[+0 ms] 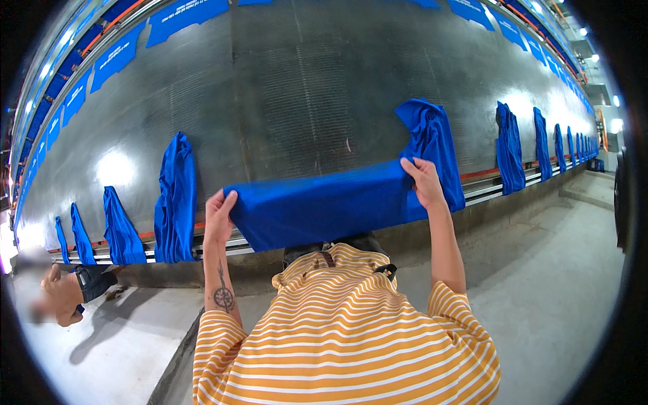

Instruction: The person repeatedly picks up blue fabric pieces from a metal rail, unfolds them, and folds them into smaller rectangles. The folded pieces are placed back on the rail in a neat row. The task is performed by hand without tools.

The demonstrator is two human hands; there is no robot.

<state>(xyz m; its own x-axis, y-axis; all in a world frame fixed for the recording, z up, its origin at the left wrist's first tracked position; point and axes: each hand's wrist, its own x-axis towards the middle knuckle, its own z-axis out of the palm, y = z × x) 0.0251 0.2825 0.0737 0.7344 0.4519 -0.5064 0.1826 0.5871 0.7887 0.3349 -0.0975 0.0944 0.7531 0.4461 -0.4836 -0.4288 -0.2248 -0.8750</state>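
The person's left hand [219, 210] pinches one upper corner of a blue cloth [320, 206], the right hand [424, 179] pinches its top edge farther right, and it stretches between them by the near edge of a dark table [304, 115]; a crumpled garment [435, 138] lies just beyond the right hand

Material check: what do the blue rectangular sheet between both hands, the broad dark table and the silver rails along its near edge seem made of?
Blue rectangular sheet: likely thin fabric, matte to faintly satiny; it bends limply.
Broad dark table: glossy, showing bright lamp reflections; coated metal or plastic, can't tell which.
Silver rails: probably metal, perhaps aluminium, from their bright grey shine.
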